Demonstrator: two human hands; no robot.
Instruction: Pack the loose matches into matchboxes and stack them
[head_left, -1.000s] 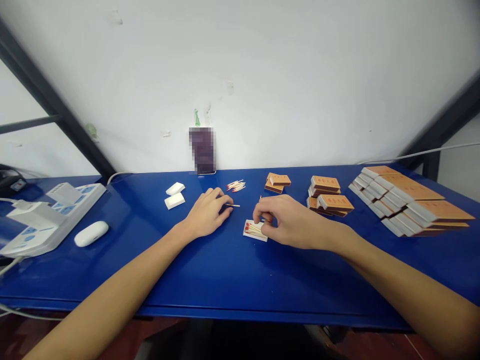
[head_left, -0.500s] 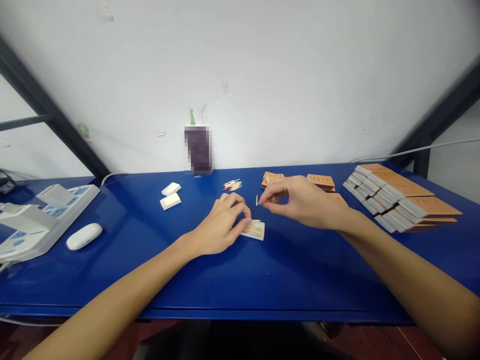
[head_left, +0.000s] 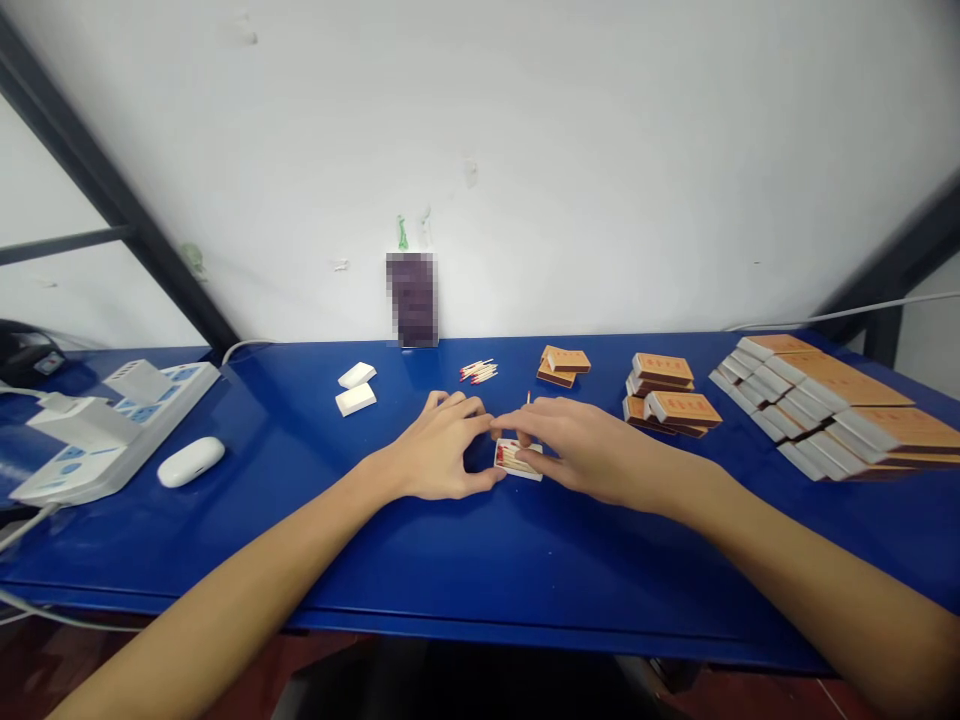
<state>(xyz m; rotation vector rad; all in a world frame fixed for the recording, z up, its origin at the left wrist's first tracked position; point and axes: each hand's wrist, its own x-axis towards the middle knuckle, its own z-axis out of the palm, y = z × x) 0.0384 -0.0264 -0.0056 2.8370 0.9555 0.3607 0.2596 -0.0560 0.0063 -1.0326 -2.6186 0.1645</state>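
A white wall (head_left: 600, 150) rose behind a glossy blue tabletop (head_left: 465, 560), with dark slanted frame bars (head_left: 112, 200) at both sides. On the far right of the tabletop lay long rows of stacked matchboxes (head_left: 832, 405), and nearer the middle smaller orange stacks (head_left: 667, 392) and a pair of boxes (head_left: 564, 364). At the left sat a white power strip (head_left: 112, 425), a white oval case (head_left: 190, 461) and two small white trays (head_left: 355, 388). A loose heap of matches (head_left: 478, 371) lay near the wall. The open match tray (head_left: 517, 458) sat at the middle of the tabletop between both hands. The left hand (head_left: 439, 455) touched its left end, grip loosely apart. The right hand (head_left: 592, 450) lay over its right side, grip pinched on a single match (head_left: 529, 398).
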